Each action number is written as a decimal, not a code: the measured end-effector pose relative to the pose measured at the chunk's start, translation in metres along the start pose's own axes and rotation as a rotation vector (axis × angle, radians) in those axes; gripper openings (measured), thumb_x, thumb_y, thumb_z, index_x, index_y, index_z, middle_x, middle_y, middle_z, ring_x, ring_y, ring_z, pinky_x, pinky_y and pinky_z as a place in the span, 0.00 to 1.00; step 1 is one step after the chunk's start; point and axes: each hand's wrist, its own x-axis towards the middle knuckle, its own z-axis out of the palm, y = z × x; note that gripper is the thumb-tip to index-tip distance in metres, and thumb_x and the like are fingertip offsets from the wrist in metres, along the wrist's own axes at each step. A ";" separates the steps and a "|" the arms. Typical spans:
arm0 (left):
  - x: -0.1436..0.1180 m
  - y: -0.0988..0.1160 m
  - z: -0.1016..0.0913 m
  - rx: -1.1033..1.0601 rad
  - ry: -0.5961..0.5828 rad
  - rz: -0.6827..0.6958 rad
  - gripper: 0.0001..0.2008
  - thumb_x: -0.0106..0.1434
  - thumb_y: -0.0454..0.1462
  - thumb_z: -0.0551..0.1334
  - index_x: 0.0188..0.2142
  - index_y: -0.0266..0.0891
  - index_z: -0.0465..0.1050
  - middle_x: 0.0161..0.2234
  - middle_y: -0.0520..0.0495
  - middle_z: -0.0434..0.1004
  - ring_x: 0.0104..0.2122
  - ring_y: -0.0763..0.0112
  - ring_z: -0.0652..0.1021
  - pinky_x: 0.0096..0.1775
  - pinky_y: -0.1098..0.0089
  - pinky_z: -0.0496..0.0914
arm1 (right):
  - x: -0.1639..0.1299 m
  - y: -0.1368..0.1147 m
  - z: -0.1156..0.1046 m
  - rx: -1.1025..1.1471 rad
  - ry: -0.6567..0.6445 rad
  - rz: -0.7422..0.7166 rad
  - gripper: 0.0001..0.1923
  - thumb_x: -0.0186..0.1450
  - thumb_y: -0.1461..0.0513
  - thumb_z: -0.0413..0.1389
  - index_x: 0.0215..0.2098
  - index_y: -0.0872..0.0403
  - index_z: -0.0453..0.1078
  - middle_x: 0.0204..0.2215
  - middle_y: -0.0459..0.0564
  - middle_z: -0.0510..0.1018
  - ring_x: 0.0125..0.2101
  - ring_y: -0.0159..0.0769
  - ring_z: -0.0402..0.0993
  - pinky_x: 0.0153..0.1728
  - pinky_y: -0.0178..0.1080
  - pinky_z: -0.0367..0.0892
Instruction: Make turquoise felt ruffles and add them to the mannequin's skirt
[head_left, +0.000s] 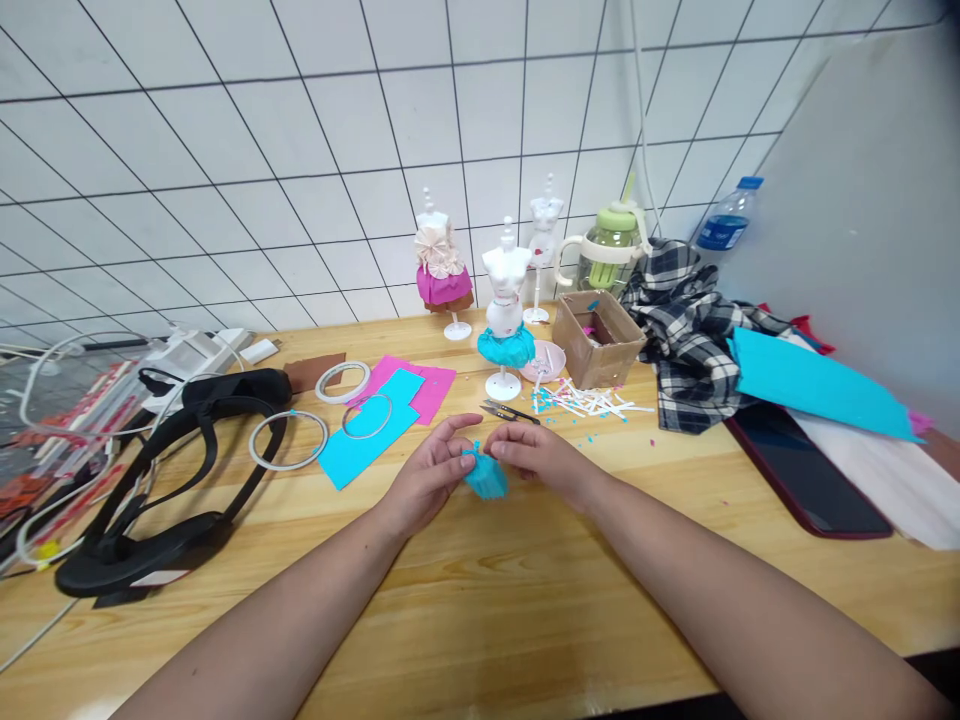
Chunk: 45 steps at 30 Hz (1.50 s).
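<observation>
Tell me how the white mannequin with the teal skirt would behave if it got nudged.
The white mannequin stands tall on a thin post over a small round base, so it probably tips easily. It looks like hollow plastic, likely light. Its teal skirt appears soft and would likely crumple.

Both hands (484,465) together, fingertips pinched

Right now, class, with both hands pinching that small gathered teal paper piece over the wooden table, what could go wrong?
1. The left hand and right hand pinch the small gathered teal paper piece at its top; a hard tug could tear the thin pleats or undo them.
2. The small metal snips lie just beyond the fingers, so a forward reach might catch a blade.
3. The white mannequin stand in a teal skirt stands close behind; a bump could topple it.
</observation>
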 end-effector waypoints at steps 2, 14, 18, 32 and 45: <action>-0.001 0.000 0.001 -0.001 -0.026 0.019 0.28 0.53 0.34 0.69 0.53 0.43 0.67 0.28 0.54 0.72 0.28 0.73 0.74 0.32 0.72 0.67 | 0.001 0.002 0.002 -0.019 -0.020 -0.013 0.17 0.49 0.51 0.66 0.26 0.54 0.70 0.22 0.43 0.69 0.23 0.28 0.57 0.24 0.34 0.48; -0.002 -0.003 0.001 0.414 -0.024 0.020 0.36 0.49 0.34 0.73 0.55 0.44 0.60 0.26 0.56 0.69 0.25 0.75 0.71 0.27 0.76 0.65 | 0.001 0.001 0.000 -0.020 0.031 0.004 0.18 0.50 0.49 0.66 0.26 0.53 0.72 0.21 0.43 0.68 0.23 0.30 0.59 0.25 0.35 0.50; -0.006 -0.001 0.003 0.449 -0.014 0.116 0.37 0.47 0.33 0.73 0.55 0.46 0.61 0.29 0.54 0.72 0.28 0.73 0.73 0.29 0.75 0.65 | 0.002 0.006 -0.002 0.038 0.022 0.054 0.19 0.47 0.49 0.68 0.26 0.54 0.71 0.19 0.41 0.66 0.21 0.28 0.57 0.23 0.35 0.48; 0.005 0.003 -0.013 0.836 0.276 0.488 0.24 0.57 0.37 0.66 0.53 0.44 0.67 0.46 0.44 0.72 0.48 0.60 0.72 0.49 0.63 0.64 | 0.009 0.007 -0.019 -0.229 0.117 -0.095 0.15 0.53 0.51 0.64 0.29 0.53 0.70 0.20 0.42 0.65 0.21 0.29 0.58 0.24 0.34 0.50; -0.016 0.082 -0.085 2.096 0.594 -0.196 0.13 0.57 0.38 0.55 0.37 0.42 0.77 0.40 0.39 0.78 0.42 0.46 0.75 0.38 0.56 0.67 | 0.009 0.010 -0.027 -0.914 0.375 -0.470 0.22 0.59 0.62 0.58 0.53 0.51 0.68 0.45 0.51 0.76 0.44 0.40 0.71 0.45 0.43 0.64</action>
